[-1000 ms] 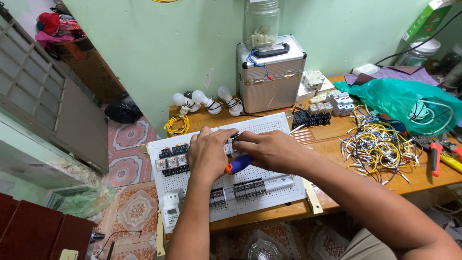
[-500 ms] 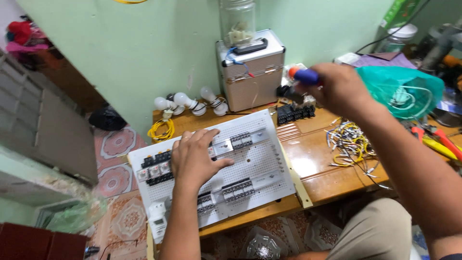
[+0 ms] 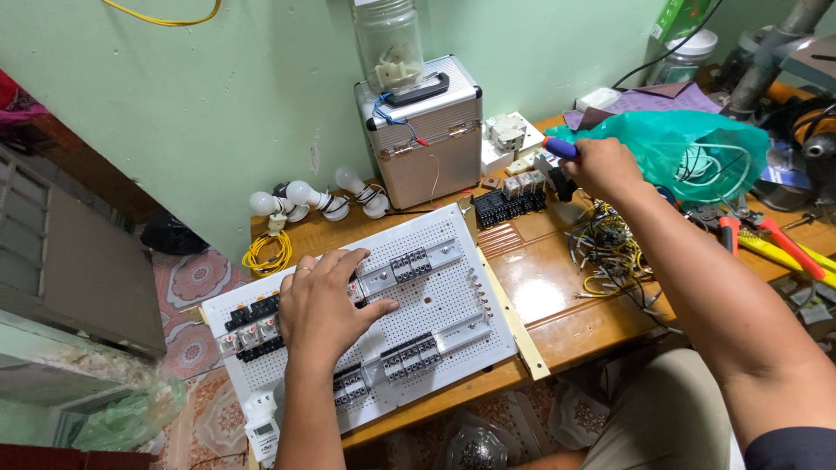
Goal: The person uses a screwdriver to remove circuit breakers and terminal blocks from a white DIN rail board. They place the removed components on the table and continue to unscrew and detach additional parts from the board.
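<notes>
Screwdriver [image 3: 562, 148] in closed right hand [image 3: 607, 167], blue handle pointing left; left hand [image 3: 320, 306] open, flat on perforated board [image 3: 453, 300]

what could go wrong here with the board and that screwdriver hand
The white perforated panel overhangs the wooden table's front edge; only the left hand pressing on it seems to steady it, so lifting off might let it tip. The right hand, gripping a blue-handled screwdriver, reaches over a tangle of yellow wire offcuts and could drag some off the table. The small relay blocks beside that hand could get knocked.
</notes>
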